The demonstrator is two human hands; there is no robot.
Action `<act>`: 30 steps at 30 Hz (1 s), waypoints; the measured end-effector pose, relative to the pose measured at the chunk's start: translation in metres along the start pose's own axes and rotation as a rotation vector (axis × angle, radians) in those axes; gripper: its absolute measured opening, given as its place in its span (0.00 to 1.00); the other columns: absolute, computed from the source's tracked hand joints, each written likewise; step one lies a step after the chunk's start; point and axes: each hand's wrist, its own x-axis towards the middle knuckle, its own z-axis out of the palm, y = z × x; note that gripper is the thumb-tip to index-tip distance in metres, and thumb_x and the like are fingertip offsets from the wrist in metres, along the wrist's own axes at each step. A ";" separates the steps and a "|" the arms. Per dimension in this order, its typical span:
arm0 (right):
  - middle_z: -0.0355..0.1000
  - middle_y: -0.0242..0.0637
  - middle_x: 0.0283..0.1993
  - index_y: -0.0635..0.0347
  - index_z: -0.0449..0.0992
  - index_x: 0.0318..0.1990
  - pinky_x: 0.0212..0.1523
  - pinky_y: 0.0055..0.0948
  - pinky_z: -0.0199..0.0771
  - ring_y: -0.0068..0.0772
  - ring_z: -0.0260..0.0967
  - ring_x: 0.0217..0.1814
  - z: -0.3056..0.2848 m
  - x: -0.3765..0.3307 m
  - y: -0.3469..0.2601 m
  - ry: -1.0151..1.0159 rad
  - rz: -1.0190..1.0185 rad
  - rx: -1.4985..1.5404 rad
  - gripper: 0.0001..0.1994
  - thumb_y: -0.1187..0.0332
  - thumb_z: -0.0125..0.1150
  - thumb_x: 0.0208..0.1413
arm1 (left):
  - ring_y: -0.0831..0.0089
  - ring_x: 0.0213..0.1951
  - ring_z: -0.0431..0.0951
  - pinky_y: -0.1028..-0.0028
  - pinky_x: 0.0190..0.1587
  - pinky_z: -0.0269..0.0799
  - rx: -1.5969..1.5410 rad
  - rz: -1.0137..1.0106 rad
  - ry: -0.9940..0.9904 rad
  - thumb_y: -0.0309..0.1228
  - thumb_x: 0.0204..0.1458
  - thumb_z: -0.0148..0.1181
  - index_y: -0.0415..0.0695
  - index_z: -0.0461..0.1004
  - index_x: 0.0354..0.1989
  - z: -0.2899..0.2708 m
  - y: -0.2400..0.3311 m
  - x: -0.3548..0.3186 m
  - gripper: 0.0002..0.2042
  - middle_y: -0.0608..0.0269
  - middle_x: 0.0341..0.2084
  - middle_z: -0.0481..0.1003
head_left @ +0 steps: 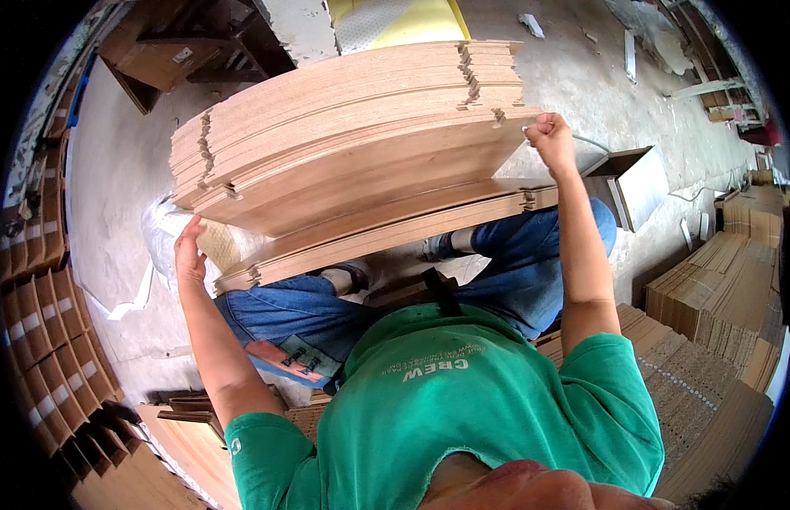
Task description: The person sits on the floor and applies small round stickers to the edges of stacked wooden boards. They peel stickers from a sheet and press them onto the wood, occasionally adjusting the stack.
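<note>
A thick row of notched wooden panels (352, 89) stands on edge in front of me, with notches near both ends. The nearest panel of that row (386, 174) shows its broad brown face. My left hand (189, 251) is at this panel's left end, fingertips on its lower corner. At its right end, my right hand (551, 140) is closed with curled fingers; a tiny white spot shows at the fingertips and I cannot make it out. Closer to me, a few more notched panels (395, 236) lie across in front of my knees.
Stacks of brown boards (709, 280) fill the right side. A box-like wooden piece (628, 187) stands beyond my right knee. Slotted wooden parts (46, 348) line the left side. Plastic wrapping (161, 234) lies by the panels' left end; a yellow sheet (403, 21) is behind them.
</note>
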 end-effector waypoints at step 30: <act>0.69 0.41 0.26 0.63 0.66 0.29 0.32 0.31 0.69 0.39 0.67 0.26 0.037 -0.006 0.003 0.391 -0.347 -0.325 0.15 0.71 0.68 0.37 | 0.73 0.45 0.70 0.74 0.52 0.59 0.102 0.144 0.213 0.45 0.42 0.65 0.37 0.75 0.39 0.000 -0.050 0.048 0.23 0.60 0.37 0.76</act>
